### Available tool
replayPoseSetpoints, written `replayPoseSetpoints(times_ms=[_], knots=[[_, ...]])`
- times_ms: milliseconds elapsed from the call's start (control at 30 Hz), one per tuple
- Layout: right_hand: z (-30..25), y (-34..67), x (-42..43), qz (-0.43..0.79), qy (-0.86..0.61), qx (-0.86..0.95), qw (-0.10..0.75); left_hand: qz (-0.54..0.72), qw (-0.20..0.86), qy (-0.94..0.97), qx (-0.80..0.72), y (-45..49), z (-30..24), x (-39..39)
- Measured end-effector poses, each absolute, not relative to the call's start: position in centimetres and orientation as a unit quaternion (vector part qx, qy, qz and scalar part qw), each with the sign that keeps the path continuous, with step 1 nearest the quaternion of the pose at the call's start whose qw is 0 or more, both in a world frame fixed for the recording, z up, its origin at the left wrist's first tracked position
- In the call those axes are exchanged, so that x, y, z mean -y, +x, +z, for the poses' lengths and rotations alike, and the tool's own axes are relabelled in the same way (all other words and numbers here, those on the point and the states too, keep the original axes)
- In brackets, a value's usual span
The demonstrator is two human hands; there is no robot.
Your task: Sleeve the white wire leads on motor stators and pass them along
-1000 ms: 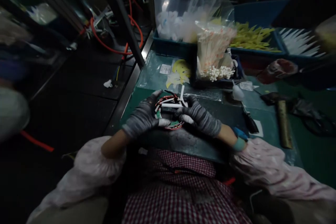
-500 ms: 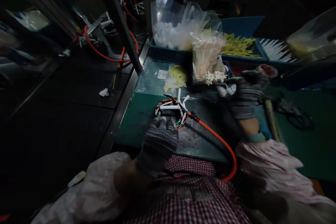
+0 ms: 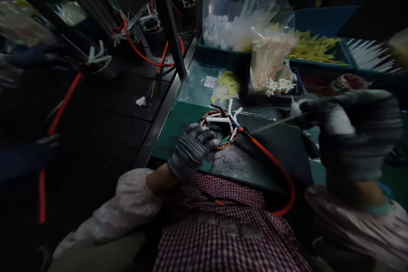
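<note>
A coiled bundle of red, black and white wires (image 3: 221, 126) lies on the green mat (image 3: 178, 129), white cable ties sticking up from it. My left hand (image 3: 192, 148), in a grey knit glove, rests closed on the coil's near left side. An orange cable (image 3: 270, 163) runs from the coil toward my lap. My right hand (image 3: 357, 131), gloved and blurred, is raised close to the camera at the right, fingers closed on a thin white cable tie (image 3: 280, 121) that points left toward the coil.
Blue bins (image 3: 223, 57) at the back hold clear bags of white parts, a bag of cable ties (image 3: 270, 66), yellow ties (image 3: 314, 46) and white ties (image 3: 369, 53). A metal post (image 3: 172, 25) stands left of the bench. Orange cables (image 3: 60, 106) hang at the left.
My right hand left the coil, reached to the tie bag, and now is raised near the camera with a thin tie. My left hand stayed on the coil. The orange cable came into view.
</note>
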State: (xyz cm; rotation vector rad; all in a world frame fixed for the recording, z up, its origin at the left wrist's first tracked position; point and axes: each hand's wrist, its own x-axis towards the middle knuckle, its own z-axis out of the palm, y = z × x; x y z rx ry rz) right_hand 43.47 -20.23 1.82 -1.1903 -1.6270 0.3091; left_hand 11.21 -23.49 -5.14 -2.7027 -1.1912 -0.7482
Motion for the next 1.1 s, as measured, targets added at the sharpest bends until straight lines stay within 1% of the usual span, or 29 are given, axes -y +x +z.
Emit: replayPoseSetpoints(times_ms=[100,167,233,333,367,433,533,633,700,800,833,900,933,967,1000,1033,1100], knots=[[1.5,41.5,23.1,0.159,-0.518,0.686,0.485,-0.308,0.051,-0.854,0.416,12.5,-6.8,24.1],[0.3,40.6,24.1,0.121,-0.537,0.692,0.467,-0.335,0.047,-0.852,0.4,13.0,-7.7,23.8],[-1.0,40.1,24.7,0.076,-0.557,0.67,0.484,-0.349,0.035,-0.857,0.378,13.3,-8.6,23.0],[-2.1,40.2,26.2,0.052,-0.562,0.644,0.517,-0.341,0.018,-0.857,0.385,13.3,-9.4,22.0],[-2.3,40.3,26.9,0.066,-0.561,0.644,0.516,-0.338,0.014,-0.856,0.39,13.3,-9.6,21.8],[-2.4,40.5,28.5,0.144,-0.548,0.659,0.495,-0.343,0.008,-0.855,0.389,13.3,-9.7,21.7],[-3.0,40.5,30.3,0.279,-0.51,0.691,0.43,-0.341,0.0,-0.856,0.388,13.3,-9.8,21.8],[-4.1,39.9,29.6,0.344,-0.464,0.736,0.353,-0.316,-0.016,-0.857,0.406,13.3,-10.0,21.8],[-4.5,39.0,27.6,0.334,-0.457,0.759,0.322,-0.324,-0.03,-0.859,0.395,13.4,-10.0,21.6],[-3.9,37.2,23.5,0.259,-0.485,0.774,0.314,-0.394,-0.031,-0.848,0.354,13.8,-9.7,21.4],[-3.4,36.6,22.2,0.238,-0.497,0.784,0.286,-0.421,-0.025,-0.839,0.344,13.9,-9.6,21.3],[-2.1,35.5,20.1,0.218,-0.514,0.808,0.19,-0.453,-0.017,-0.825,0.338,14.1,-9.3,21.2],[-1.6,35.1,19.4,0.218,-0.514,0.817,0.143,-0.455,-0.02,-0.823,0.34,14.2,-9.3,21.2],[-1.3,34.8,18.9,0.234,-0.507,0.822,0.115,-0.452,-0.026,-0.822,0.345,14.2,-9.3,21.2],[-1.1,34.6,18.6,0.264,-0.494,0.82,0.119,-0.446,-0.033,-0.823,0.35,14.2,-9.3,21.3],[-1.1,34.5,18.5,0.299,-0.482,0.809,0.156,-0.433,-0.041,-0.826,0.359,14.1,-9.3,21.3],[-1.4,34.7,18.8,0.371,-0.468,0.751,0.281,-0.409,-0.047,-0.831,0.374,14.0,-9.4,21.4]])
